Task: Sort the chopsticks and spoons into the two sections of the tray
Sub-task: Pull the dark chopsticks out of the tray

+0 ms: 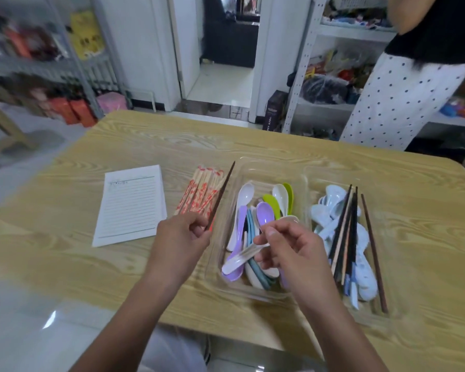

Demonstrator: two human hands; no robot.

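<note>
Right hand [290,248] grip pinched on white spoon [236,260]; left hand [180,237] grip round dark chopstick [223,191]

Here's the pale wood-grain table with rounded corners [279,146], spreading wide across the view. On its left part lies a white lined sheet of paper [130,208], flat and slightly turned. Just right of it is a bundle of bamboo chopsticks in red-printed paper sleeves [199,191], fanned a little at the far end. Right beside the bundle sits the clear plastic two-section tray [269,160], reaching towards the table's right side.
</note>
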